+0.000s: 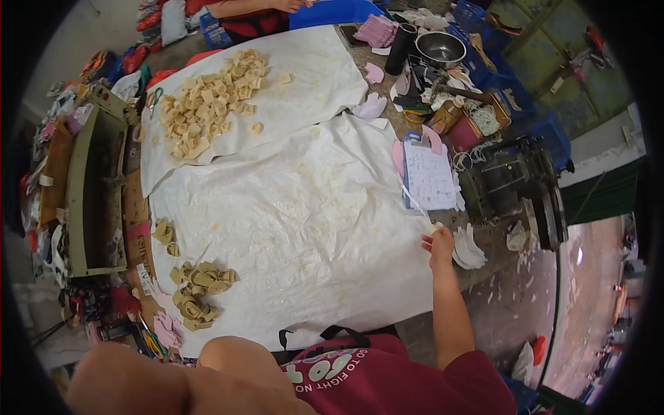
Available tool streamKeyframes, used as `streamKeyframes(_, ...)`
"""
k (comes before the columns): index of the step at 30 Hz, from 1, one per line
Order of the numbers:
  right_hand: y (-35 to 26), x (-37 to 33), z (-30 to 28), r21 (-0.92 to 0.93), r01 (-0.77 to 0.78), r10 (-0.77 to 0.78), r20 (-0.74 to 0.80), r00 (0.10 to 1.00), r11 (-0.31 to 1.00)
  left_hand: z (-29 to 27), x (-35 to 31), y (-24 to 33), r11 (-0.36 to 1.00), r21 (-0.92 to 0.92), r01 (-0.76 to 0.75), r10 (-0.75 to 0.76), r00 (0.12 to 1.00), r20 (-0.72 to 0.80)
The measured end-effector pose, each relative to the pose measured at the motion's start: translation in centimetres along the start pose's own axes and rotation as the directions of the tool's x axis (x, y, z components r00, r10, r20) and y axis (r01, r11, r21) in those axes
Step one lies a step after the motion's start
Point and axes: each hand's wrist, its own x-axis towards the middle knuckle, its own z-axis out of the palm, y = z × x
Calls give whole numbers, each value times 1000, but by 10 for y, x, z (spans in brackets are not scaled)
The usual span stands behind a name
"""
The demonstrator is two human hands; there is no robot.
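Note:
At the right edge of the white sheet (pixel 290 207), my right hand (pixel 438 247) is closed on a small cream-coloured piece (pixel 435 227). From that piece a thin white strip (pixel 415 201) runs up over the edge of a clipboard with written paper (pixel 430 174). Whether the strip is joined to the piece I cannot tell. Beside my hand on the right lies a stack of white curved pieces (pixel 469 249). My left arm, blurred and very near the camera, fills the lower left. Its bent-up end may be my left hand (pixel 128 380), but no fingers show.
A pile of cream pieces (pixel 207 104) covers the far left of the sheet. Olive-tan pieces (pixel 199 290) lie near left. Tools, a metal bowl (pixel 440 48) and a dark machine (pixel 515 176) crowd the right. Another person's hand (pixel 290 5) shows at the far edge.

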Motion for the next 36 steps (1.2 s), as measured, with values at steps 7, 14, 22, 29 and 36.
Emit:
streamKeyframes(7, -33, 83, -7, 350, -271, 265, 67, 962, 897, -11, 30, -91, 997, -15, -74, 73, 995, -71)
streamKeyframes(14, -39, 103, -16, 377, -414, 392, 137, 910, 829, -6, 57, -139, 989, 33, -145, 148, 980, -131)
streamKeyframes(22, -43, 105, -28, 398, -458, 358, 300, 884, 795, -114, 21, -121, 558, 727, 400, 190, 791, -582)
streamKeyframes(29, -67, 91, -28, 382, -417, 275, 375, 886, 825, -269, -35, -169, 500, 198, 843, 63, 192, -979)
streamKeyframes(36, -79, 80, -30, 274, -320, 176, 443, 879, 907, -371, -46, -187, 386, 11, 922, 29, 0, -1000)
